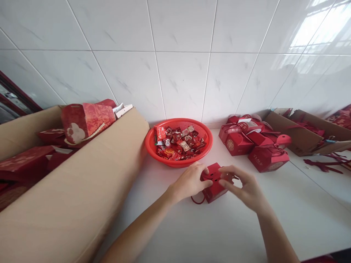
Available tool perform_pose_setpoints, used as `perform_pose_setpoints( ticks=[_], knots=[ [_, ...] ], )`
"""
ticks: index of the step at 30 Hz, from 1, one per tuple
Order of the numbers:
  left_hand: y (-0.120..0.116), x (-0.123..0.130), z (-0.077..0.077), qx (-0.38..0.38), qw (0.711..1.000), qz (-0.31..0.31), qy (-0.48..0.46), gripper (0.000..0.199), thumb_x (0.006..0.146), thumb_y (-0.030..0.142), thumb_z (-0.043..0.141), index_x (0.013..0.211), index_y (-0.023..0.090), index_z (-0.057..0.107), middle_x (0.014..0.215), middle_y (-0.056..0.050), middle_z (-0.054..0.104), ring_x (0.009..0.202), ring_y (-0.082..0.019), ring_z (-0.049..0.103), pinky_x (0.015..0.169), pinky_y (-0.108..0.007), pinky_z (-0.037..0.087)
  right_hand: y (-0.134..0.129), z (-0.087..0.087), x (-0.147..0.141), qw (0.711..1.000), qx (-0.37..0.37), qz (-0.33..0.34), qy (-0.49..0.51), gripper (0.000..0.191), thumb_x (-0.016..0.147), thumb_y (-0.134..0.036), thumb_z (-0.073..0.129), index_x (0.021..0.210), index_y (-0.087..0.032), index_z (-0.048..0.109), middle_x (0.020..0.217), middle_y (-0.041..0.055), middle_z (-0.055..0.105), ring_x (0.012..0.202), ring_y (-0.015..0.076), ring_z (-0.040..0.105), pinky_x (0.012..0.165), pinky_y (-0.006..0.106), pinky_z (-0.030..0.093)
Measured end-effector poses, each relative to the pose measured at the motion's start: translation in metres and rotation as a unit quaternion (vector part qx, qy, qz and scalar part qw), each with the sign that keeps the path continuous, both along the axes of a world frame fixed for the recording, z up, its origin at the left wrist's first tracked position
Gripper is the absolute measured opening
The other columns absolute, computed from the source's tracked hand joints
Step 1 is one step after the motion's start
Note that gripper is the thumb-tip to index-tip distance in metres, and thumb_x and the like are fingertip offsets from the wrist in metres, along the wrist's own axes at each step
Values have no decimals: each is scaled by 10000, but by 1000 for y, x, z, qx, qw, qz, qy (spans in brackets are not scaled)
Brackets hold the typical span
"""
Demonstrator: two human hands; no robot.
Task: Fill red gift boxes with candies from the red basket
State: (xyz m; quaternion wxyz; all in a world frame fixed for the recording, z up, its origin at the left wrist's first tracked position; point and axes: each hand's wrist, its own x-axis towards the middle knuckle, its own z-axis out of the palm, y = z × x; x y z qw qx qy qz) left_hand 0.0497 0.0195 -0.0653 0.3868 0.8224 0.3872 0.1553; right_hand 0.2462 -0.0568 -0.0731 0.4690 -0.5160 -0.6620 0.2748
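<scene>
A small red paper box [214, 193] with dark holes in its top stands on the white table in front of the basket. My left hand [193, 180] grips its left side, thumb on the top flap. At the right side of the box is my right hand [242, 186], fingers curved and apart, the fingertips close to the top flaps; whether they touch is unclear. A dark red cord loop hangs out at the box's lower left, below my left hand.
A red plastic basket [179, 164] holds wrapped sweets [185, 145] by the tiled wall. Several closed red boxes [268, 159] are grouped at the right. Beyond them stands a carton [301, 137], with red ribbons [323, 165] beside it. A large carton [109, 175] of red boxes fills the left.
</scene>
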Motion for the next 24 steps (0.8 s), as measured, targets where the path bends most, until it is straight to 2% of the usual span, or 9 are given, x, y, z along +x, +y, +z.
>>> perform_pose_setpoints(
  ticks=[2,5,9,12,16,21,24],
  knots=[
    [-1,2,-3,9,1000,12,-18,189,790,328,689,907,188,637,1014,-58,629,921,-215,640,803,-320,511,-8,-1,-19,995,24,2,-96,172,866,-328,694,1018,-247,684,881,38,685,743,180,630,659,301,528],
    [0,2,-3,16,999,0,-41,93,790,246,648,850,178,669,978,-57,650,872,-207,649,781,-306,527,-11,-14,-42,972,75,-65,-212,218,803,-245,732,1004,-229,650,918,51,679,778,213,637,670,327,519],
    [0,-4,8,-7,998,-30,-54,171,808,217,637,955,189,719,1081,-60,677,848,-192,657,781,-308,546,-7,-31,-54,952,114,-128,-255,177,817,-139,654,970,-219,618,851,35,652,731,204,627,647,320,481],
    [-4,-11,24,-79,992,-29,-92,316,837,304,670,1131,190,687,1227,-88,649,867,-196,677,757,-319,571,-7,-29,-54,953,123,-130,-244,105,864,-162,601,946,-224,624,866,40,649,730,198,622,656,322,459],
    [-16,-17,43,-172,965,-72,-184,401,888,353,663,1253,192,623,1224,-107,658,1054,-244,674,804,-330,592,-14,-14,-52,975,95,-83,-186,62,869,-215,568,847,-212,625,856,48,636,748,202,601,676,335,459],
    [-29,-16,52,-134,961,-115,-212,321,914,336,649,1214,222,665,1360,-111,573,1064,-238,686,905,-372,585,-22,-2,-48,996,60,-29,-66,193,903,-318,527,805,-203,647,880,69,650,845,231,619,725,345,504],
    [-34,-14,51,-89,968,-137,-191,374,889,289,675,1257,235,646,1414,-113,532,1152,-252,647,954,-372,566,-22,-2,-49,998,44,-55,1,179,854,-377,645,816,-205,682,849,55,676,774,211,625,667,306,507]
  ],
)
